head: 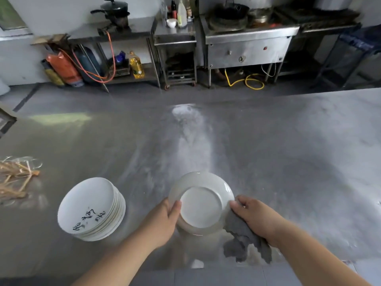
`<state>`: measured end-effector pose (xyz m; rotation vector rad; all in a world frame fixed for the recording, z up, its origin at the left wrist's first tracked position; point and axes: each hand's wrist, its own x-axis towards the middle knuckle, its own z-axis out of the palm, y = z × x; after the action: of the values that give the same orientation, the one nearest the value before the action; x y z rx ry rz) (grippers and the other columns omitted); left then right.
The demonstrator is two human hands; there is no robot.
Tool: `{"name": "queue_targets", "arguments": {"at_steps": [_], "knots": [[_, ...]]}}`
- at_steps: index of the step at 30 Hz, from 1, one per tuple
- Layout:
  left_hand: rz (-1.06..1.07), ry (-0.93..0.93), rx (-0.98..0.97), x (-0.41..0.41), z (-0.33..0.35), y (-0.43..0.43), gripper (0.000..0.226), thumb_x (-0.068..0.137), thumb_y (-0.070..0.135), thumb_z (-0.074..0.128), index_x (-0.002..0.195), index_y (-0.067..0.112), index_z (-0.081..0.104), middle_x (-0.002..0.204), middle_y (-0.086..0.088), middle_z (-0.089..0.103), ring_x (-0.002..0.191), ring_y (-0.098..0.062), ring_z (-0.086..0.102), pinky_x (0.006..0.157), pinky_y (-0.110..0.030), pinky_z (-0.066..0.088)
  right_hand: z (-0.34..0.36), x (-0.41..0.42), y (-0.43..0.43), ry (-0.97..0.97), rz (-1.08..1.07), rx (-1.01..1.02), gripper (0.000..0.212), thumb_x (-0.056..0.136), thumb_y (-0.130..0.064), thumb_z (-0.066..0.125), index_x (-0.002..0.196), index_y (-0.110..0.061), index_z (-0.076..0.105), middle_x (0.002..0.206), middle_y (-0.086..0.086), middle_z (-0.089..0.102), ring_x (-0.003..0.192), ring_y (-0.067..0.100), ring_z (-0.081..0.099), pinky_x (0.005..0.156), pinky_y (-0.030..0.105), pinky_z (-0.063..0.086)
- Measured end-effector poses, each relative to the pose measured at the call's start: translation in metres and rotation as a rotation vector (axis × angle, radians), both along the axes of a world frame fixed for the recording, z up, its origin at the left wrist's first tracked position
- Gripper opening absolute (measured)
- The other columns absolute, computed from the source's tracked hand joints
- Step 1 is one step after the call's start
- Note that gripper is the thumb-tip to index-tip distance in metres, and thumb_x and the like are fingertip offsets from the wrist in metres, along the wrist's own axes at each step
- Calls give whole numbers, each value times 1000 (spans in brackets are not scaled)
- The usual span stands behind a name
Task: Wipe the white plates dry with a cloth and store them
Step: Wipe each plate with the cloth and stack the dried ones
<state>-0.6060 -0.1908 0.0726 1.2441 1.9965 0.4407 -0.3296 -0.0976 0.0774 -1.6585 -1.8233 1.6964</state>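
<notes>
Wiping is mid-course, by the look of it: one white plate (201, 205) is held above the steel table (288, 162), tilted with its underside and foot ring turned toward the camera. The left hand (165, 219) grips the plate's left rim, thumb laid on the underside and the other fingers curled out of sight behind it. The right hand (253, 215) clutches a grey cloth (245, 240) and presses it to the plate's right rim, while the rest of the cloth hangs loose below the wrist. To the left, well apart from the held plate, a stack of white plates (90, 207) rests on the table, its top plate face up with black writing on it. Whether that stack is the dried pile or the pile waiting for the cloth cannot be told, since no drops or sheen are clear enough to judge. Either way, the plate in hand is not finished, because the cloth is on its back only. No rack, shelf or cupboard for storage shows among the stoves (226, 19) across the floor, so putting the plates away appears to lie wholly ahead. A bundle of straw-coloured strips (14, 178) sits at the table's far left edge, apart from the plates.
</notes>
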Motion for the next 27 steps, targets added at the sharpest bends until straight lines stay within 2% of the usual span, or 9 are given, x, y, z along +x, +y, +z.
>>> {"name": "queue_targets", "arguments": {"at_steps": [3, 5, 6, 9, 10, 12, 15, 20, 27], "knots": [[152, -347, -5, 0, -15, -2, 104, 74, 97, 5, 90, 9, 57, 75, -11, 62, 65, -20, 60, 66, -35, 45, -12, 6, 0, 59, -123, -126, 60, 101, -73, 34, 92, -34, 78, 88, -1, 80, 85, 17, 78, 79, 33, 56], [315, -573, 26, 1, -29, 1, 102, 66, 105, 15, 90, 17, 61, 69, -2, 53, 58, -17, 42, 59, -31, 35, -19, 9, 0, 89, -162, -139, 58, 101, -71, 42, 90, -28, 78, 88, 3, 80, 84, 19, 78, 79, 35, 58], [358, -590, 49, 2, -33, 3, 85, 70, 101, 23, 87, 26, 60, 69, 3, 52, 61, -16, 41, 61, -33, 34, -24, 8, -1, 98, -156, -128, 50, 98, -67, 52, 89, -24, 76, 86, 5, 79, 79, 19, 77, 77, 35, 59], [273, -294, 103, 2, -45, 12, 27, 84, 65, 52, 90, 39, 53, 78, 19, 57, 71, -13, 51, 70, -37, 42, -38, 0, -7, 68, -175, -54, 9, 86, -34, 76, 85, -30, 67, 77, 0, 74, 63, 11, 68, 64, 27, 56], [257, -238, 93, 1, -49, 16, 18, 86, 53, 57, 99, 41, 53, 88, 19, 64, 78, -12, 59, 75, -37, 48, -44, -3, -7, 28, -195, -45, 15, 85, -25, 77, 89, -35, 66, 79, -4, 74, 63, 9, 68, 62, 24, 56], [253, -169, 76, 0, -55, 25, 16, 93, 37, 60, 109, 35, 58, 98, 12, 70, 87, -14, 65, 75, -35, 52, -55, -12, -4, -49, -214, -15, 20, 85, -19, 75, 90, -34, 63, 80, -11, 70, 67, 13, 67, 62, 26, 52], [267, -25, 77, -1, -68, 43, 11, 95, 30, 58, 86, 24, 60, 76, 4, 63, 66, -16, 54, 59, -32, 39, -69, -28, 9, -120, -158, 62, 14, 82, -14, 66, 75, -16, 53, 66, -10, 51, 63, 18, 47, 60, 31, 37], [305, 178, 79, -7, -86, 71, 17, 96, 31, 62, 84, 19, 60, 78, 2, 63, 72, -23, 55, 55, -29, 35, -73, -53, 33, -241, -76, 152, 7, 87, -16, 57, 94, -17, 60, 85, 5, 68, 73, 24, 60, 63, 35, 48], [242, 293, 146, -13, -102, 89, 13, 97, 38, 64, 95, 26, 60, 96, 5, 62, 85, -24, 56, 69, -33, 38, -80, -58, 49, -430, 72, 237, 16, 97, -28, 52, 112, -25, 46, 84, -5, 58, 75, 22, 62, 57, 32, 46]]}}
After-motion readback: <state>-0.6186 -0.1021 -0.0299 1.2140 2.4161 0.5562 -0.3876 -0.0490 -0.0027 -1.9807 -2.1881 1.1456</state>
